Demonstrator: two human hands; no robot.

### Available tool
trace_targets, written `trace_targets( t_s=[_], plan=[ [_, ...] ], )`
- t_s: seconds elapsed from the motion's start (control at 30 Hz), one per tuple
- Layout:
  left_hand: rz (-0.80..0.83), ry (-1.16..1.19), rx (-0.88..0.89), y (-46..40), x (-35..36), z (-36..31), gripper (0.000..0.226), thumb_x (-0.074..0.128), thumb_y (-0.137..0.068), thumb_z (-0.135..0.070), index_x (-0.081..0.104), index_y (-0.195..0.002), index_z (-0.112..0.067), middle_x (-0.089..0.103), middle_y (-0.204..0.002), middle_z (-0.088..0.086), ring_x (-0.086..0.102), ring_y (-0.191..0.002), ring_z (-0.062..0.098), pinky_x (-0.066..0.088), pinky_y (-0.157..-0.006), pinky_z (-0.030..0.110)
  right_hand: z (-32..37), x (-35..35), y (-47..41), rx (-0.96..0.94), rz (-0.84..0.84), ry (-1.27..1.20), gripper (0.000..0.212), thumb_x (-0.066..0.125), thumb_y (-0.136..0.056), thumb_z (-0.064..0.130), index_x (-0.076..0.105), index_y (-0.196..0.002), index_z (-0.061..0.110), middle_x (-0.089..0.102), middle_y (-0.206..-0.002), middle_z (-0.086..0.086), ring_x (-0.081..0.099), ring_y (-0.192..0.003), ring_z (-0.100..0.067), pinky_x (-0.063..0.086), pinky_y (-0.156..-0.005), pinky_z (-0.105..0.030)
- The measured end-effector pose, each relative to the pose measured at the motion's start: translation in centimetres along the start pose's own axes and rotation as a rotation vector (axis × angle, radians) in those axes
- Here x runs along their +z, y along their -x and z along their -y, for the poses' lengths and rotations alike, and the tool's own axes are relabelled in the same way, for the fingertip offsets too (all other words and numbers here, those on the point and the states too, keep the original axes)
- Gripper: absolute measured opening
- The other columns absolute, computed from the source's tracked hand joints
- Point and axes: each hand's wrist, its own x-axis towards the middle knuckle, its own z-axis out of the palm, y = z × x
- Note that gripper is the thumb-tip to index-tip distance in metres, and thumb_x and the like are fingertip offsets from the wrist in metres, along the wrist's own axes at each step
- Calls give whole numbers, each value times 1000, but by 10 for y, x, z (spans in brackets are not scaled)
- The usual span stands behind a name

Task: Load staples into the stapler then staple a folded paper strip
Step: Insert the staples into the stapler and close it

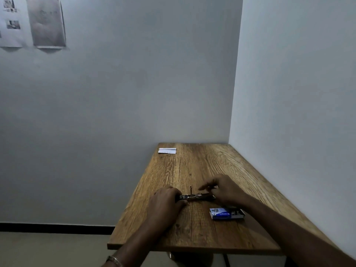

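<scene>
Nearest the camera, a metal bracelet (114, 260) circles the left wrist, and both bare forearms reach out over a wooden table (192, 236) pushed into the corner of two pale walls.

On that table, near its middle, lies the stapler (196, 196), a dark, narrow thing stretched crosswise between the hands, with a thin metal part standing upright from it. The left hand (165, 201) covers the stapler's left end, fingers curled together over it and thumb tucked against the near side. The right hand (224, 189) sits at the stapler's right end; its fingers are loosely bent and point left above the stapler, and I cannot tell whether they pinch anything.

Just nearer than the right hand, beside the forearm, a small blue staple box (227, 213) rests flat on the table, its tray slid partly out on the right. At the table's far left corner, well apart from the stapler, lies the folded white paper strip (167, 150).

Up on the left wall hang a few blurry printed sheets (46, 22).
</scene>
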Motion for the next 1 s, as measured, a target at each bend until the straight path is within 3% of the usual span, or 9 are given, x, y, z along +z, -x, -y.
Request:
trace_targets(
  t_s=[0.1, 0.23, 0.4, 0.6, 0.7, 0.8, 0.87, 1.0],
  plan=[
    [-6, -6, 2, 0, 0, 0, 27, 62, -90, -46, 66, -110, -30, 61, -105, -14, 54, -95, 4, 49, -91, 32, -3, -4, 0, 14, 22, 24, 39, 55, -89, -4, 78, -97, 26, 68, -114, 12, 58, -107, 0, 42, -81, -13],
    [7, -6, 0, 1, -1, -1, 26, 61, -91, -46, 65, -111, -30, 60, -106, -14, 53, -96, 4, 49, -91, 31, -4, -1, 2, 2, 97, 17, 45, 53, -85, -10, 78, -97, 25, 63, -114, 13, 56, -109, -3, 45, -80, -13],
    [-3, -12, 13, 0, -2, -1, 20, 55, -97, -36, 65, -113, -29, 61, -111, -13, 54, -96, 3, 49, -91, 29, -4, 4, 0, 1, 134, -7, 48, 48, -86, -11, 76, -100, 25, 62, -118, 10, 57, -113, -8, 49, -91, -21],
    [-11, 1, 11, 0, -2, -1, 20, 55, -97, -36, 66, -113, -28, 61, -110, -13, 54, -94, 2, 50, -85, 24, -14, -7, 2, 28, 86, 67, 51, 52, -84, -11, 79, -97, 31, 62, -117, 12, 55, -106, -4, 44, -75, -13],
    [0, 5, 8, 0, -3, -1, 21, 55, -97, -36, 65, -114, -29, 60, -112, -14, 54, -94, 1, 49, -84, 23, -18, -9, 3, 51, 77, 35, 55, 55, -84, -10, 79, -91, 39, 63, -113, 15, 56, -105, -2, 45, -74, -12],
    [-3, 7, -5, 0, -3, -2, 21, 56, -97, -36, 65, -113, -28, 60, -110, -14, 54, -93, 1, 49, -84, 23, -21, -12, 4, 54, 53, 24, 63, 58, -83, -7, 74, -73, 53, 67, -107, 19, 62, -101, -7, 55, -76, -23],
    [-10, 7, -17, 0, -3, -3, 21, 57, -96, -36, 66, -113, -28, 61, -108, -14, 54, -92, 1, 48, -82, 22, -24, -15, 6, 60, 31, 45, 58, 63, -84, -2, 72, -69, 53, 72, -103, 13, 67, -96, -13, 58, -78, -34],
    [-4, 2, -18, 0, -4, -3, 21, 56, -96, -36, 66, -112, -28, 61, -108, -14, 54, -92, 2, 50, -83, 24, -26, -19, 8, 57, 8, 65, 52, 63, -82, -2, 75, -73, 48, 72, -98, 13, 67, -89, -11, 57, -74, -31]
  ],
)
